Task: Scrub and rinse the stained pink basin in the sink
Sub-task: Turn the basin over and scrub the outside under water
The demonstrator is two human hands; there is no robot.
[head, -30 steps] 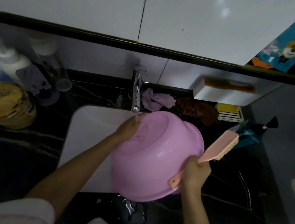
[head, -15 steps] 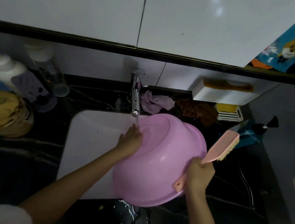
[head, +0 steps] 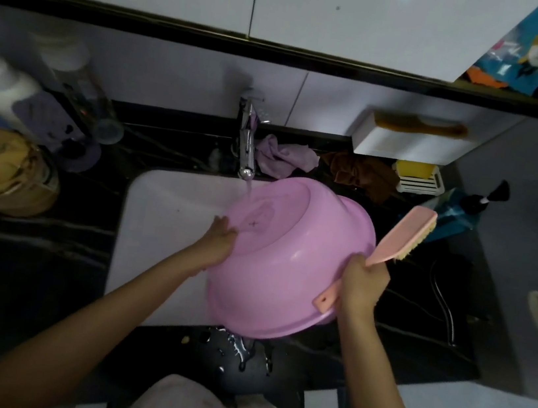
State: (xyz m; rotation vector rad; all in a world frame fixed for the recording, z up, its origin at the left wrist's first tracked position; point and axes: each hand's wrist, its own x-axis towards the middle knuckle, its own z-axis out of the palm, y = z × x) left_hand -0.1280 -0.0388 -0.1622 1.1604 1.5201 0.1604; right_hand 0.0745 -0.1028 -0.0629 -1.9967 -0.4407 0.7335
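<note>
The pink basin (head: 294, 259) is tilted, bottom up, over the sink (head: 170, 207) under the running tap (head: 247, 152). The left hand (head: 219, 241) presses flat on its wet outside. The right hand (head: 363, 286) grips the brush (head: 401, 236), which is off the basin. Rinsing seems under way, though a small dark mark shows near the stream.

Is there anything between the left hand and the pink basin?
Nothing visible: the left hand touches the upturned bottom of the pink basin, beside the stream from the tap. The right hand holds the brush.
</note>
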